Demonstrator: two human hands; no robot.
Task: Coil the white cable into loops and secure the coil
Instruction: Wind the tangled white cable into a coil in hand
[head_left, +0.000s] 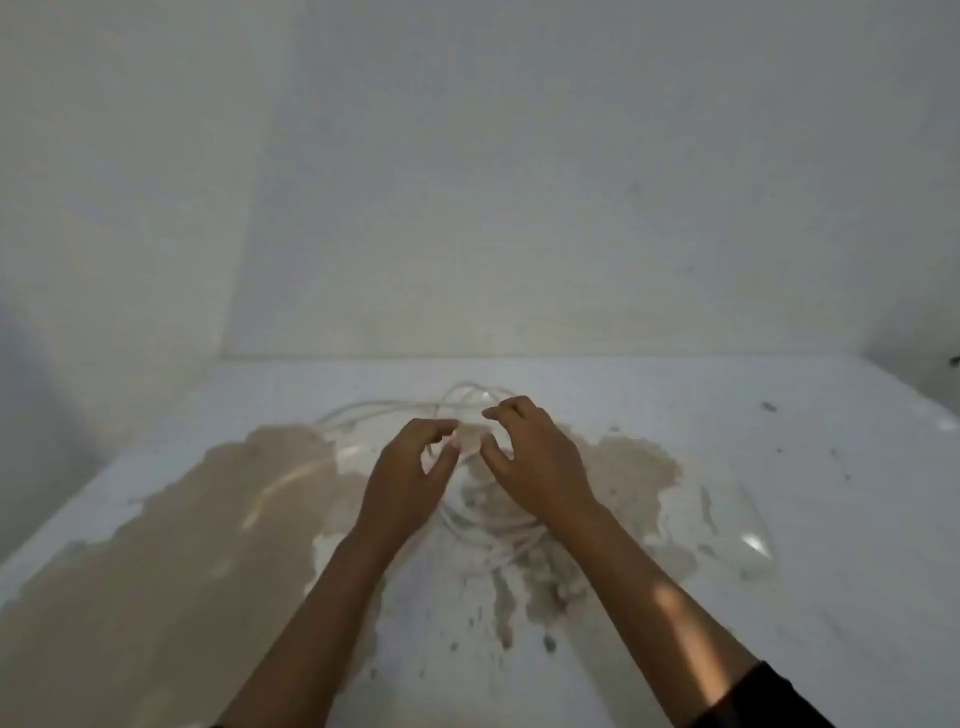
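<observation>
The white cable (395, 413) lies in loose loops on the worn table (779, 467), centre, partly under our hands. Our left hand (410, 483) and right hand (535, 462) hover above it, fingers curled loosely, apparently holding nothing. We judge coiling barely begun; next, grip a strand.

Smooth white cable (374, 413) on a table (779, 519) with worn, flaking white paint over matt tan patches
</observation>
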